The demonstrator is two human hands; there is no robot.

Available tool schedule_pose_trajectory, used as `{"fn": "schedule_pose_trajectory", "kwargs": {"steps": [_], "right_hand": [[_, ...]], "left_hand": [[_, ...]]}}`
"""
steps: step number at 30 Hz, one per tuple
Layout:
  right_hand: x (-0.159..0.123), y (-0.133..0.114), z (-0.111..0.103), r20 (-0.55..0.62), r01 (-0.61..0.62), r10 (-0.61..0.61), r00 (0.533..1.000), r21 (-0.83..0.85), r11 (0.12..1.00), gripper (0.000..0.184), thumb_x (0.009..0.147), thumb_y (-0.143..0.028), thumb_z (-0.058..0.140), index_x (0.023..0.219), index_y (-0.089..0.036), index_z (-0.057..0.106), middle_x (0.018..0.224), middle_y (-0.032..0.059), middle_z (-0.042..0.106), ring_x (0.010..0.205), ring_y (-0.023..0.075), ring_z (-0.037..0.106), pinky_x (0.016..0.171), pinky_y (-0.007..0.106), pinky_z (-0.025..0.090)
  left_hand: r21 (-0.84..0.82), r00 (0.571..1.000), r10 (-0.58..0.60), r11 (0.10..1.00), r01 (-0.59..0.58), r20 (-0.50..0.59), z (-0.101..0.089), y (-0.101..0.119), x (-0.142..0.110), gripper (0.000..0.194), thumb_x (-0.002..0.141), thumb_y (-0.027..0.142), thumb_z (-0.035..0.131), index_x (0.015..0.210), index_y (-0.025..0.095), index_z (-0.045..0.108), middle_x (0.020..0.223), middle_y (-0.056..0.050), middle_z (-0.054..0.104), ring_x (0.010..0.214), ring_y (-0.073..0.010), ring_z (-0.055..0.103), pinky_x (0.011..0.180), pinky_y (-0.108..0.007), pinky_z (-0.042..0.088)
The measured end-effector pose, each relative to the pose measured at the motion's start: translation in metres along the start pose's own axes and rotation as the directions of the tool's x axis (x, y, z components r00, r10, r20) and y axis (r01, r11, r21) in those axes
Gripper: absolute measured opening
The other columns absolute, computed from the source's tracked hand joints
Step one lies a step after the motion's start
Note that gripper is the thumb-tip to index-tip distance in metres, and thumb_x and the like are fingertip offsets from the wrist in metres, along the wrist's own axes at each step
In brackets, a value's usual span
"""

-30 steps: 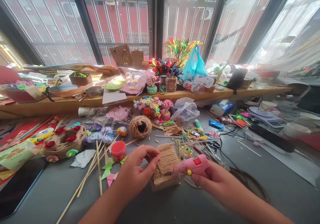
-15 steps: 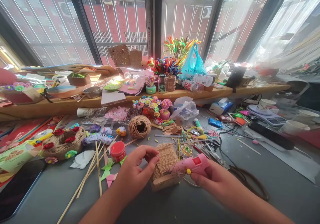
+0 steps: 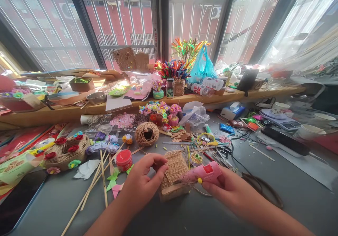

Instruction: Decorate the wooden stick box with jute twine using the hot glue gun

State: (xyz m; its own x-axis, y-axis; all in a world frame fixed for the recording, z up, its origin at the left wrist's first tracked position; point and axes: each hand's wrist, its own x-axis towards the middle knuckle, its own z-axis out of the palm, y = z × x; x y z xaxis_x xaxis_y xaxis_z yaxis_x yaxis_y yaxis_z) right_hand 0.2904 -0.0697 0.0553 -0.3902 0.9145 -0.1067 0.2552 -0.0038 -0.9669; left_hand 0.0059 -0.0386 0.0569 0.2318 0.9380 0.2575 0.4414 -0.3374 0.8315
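Note:
A small box (image 3: 176, 165) with twine laid in rows over its top sits in front of me, a flat wooden stick (image 3: 171, 189) along its near edge. At the box's left side my left hand (image 3: 148, 174) pinches a strand of twine (image 3: 167, 176) between thumb and fingers. My right hand (image 3: 224, 185) is wrapped round a pink hot glue gun (image 3: 206, 172) with a yellow trigger. The gun's strand-covered nozzle points left, over the right part of the box; whether its tip touches the twine I cannot tell. Behind the box lies a ball of twine (image 3: 142, 139).
Left of my hands are a red tub (image 3: 124, 159), wooden sticks (image 3: 91, 190) and a twine-wrapped basket (image 3: 68, 151) with flowers. Scissors (image 3: 224, 152) and a black cable (image 3: 235, 158) lie to the right. A cluttered ledge (image 3: 148, 104) runs along the windows.
The view has shifted slightly, so the background sits a little further left. Both hands, the glue gun and the box hold nearly the same positions.

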Motion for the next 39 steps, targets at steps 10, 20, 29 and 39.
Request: {"fn": "schedule_pose_trajectory", "kwargs": {"steps": [10,20,29,39], "right_hand": [[0.001,0.001,0.004,-0.006,-0.026,0.027,1.0,0.06,0.998,0.052,0.099,-0.063,0.067,0.133,-0.024,0.076,0.127,0.01,0.08,0.115,0.0344,0.074,0.101,0.045,0.058],[0.0,0.002,0.004,-0.009,-0.042,0.043,0.999,0.021,0.999,0.059,0.098,-0.068,0.064,0.136,-0.023,0.074,0.123,0.01,0.081,0.11,0.0338,0.075,0.093,0.042,0.061],[0.003,0.002,0.007,-0.016,0.01,-0.008,1.0,0.155,0.988,0.047,0.1,-0.058,0.068,0.134,-0.027,0.076,0.142,0.0105,0.075,0.127,0.0362,0.069,0.105,0.046,0.057],[-0.003,0.027,0.001,-0.235,-0.048,0.086,0.968,0.161,0.986,0.051,0.091,-0.057,0.076,0.131,-0.025,0.074,0.123,0.01,0.08,0.097,0.0283,0.074,0.08,0.036,0.061]], "left_hand": [[0.011,1.0,0.024,1.0,-0.024,0.002,0.001,-0.004,-0.001,0.012,0.098,0.03,0.063,0.102,0.025,0.073,0.095,-0.002,0.077,0.087,-0.0198,0.072,0.082,-0.031,0.058],[0.0,1.0,0.023,1.0,-0.023,0.005,0.0,-0.007,-0.002,0.012,0.098,0.029,0.063,0.103,0.025,0.073,0.097,-0.002,0.076,0.088,-0.0195,0.071,0.084,-0.031,0.057],[0.001,0.998,0.067,0.998,-0.067,0.0,0.001,-0.011,-0.001,0.011,0.099,0.029,0.064,0.105,0.025,0.072,0.096,-0.001,0.074,0.086,-0.0177,0.07,0.082,-0.029,0.056],[-0.008,0.993,0.117,0.993,-0.117,0.006,0.004,-0.013,-0.001,0.012,0.095,0.021,0.069,0.105,0.027,0.072,0.094,0.002,0.072,0.081,-0.0143,0.066,0.077,-0.025,0.056]]}}
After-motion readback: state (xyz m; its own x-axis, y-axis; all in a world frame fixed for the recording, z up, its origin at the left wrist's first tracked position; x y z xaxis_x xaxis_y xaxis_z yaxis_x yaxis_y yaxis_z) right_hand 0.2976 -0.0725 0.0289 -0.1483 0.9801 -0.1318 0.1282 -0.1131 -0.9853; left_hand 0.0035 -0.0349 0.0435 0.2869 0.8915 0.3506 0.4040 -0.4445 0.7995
